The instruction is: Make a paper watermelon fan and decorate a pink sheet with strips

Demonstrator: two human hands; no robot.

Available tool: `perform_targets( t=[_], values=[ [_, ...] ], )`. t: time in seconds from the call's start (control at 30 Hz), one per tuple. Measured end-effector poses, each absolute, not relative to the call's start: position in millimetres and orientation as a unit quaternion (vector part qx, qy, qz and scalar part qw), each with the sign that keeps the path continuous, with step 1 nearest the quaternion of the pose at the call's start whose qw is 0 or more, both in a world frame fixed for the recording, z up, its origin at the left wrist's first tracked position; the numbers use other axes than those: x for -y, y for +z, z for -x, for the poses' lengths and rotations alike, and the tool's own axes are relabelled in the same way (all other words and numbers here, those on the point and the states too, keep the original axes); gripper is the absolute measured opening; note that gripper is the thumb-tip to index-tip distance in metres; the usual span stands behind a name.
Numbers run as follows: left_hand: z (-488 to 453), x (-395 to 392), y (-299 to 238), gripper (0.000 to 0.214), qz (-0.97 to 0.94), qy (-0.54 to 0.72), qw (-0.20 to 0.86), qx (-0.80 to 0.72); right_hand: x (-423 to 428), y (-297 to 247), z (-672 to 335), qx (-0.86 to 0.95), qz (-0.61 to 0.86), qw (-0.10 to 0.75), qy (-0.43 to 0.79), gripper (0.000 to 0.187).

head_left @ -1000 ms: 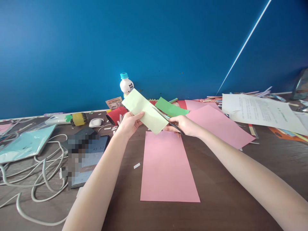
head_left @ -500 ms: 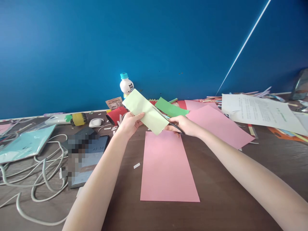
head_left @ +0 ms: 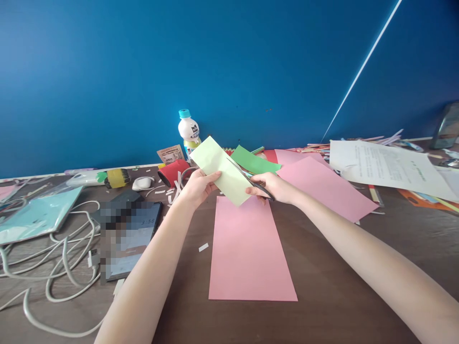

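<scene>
My left hand (head_left: 196,186) is closed on a pale green sheet of paper (head_left: 219,168), which it holds up tilted above the table. My right hand (head_left: 276,187) grips a pair of dark-handled scissors (head_left: 251,180), and their blades lie across the right part of the green sheet. Right under both hands a pink sheet (head_left: 248,249) lies flat on the brown table (head_left: 333,291).
More pink sheets (head_left: 326,187), a darker green piece (head_left: 254,162) and a printed white page (head_left: 383,166) lie to the right. A small bottle (head_left: 188,130), a red roll (head_left: 173,171), white cables (head_left: 53,267), a dark tablet (head_left: 129,235) and paper scraps are on the left.
The green sheet has shifted a little to the right and turned steeper in my left hand. My right hand with the scissors has stayed almost still.
</scene>
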State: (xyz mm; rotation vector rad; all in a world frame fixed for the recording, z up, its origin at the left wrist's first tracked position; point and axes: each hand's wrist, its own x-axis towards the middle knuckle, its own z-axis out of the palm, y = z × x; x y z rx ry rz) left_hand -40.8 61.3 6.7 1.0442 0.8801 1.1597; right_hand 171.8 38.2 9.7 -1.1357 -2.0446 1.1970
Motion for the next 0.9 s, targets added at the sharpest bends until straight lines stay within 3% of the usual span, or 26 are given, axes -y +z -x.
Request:
perform_targets(
  t=[0.9],
  values=[
    [35.2, -59.5, 5.5, 0.020, -0.441, 0.506, 0.634, -0.384, -39.7, 6.8, -171.6, 0.751, 0.424, 0.262, 0.434, 0.043]
  ],
)
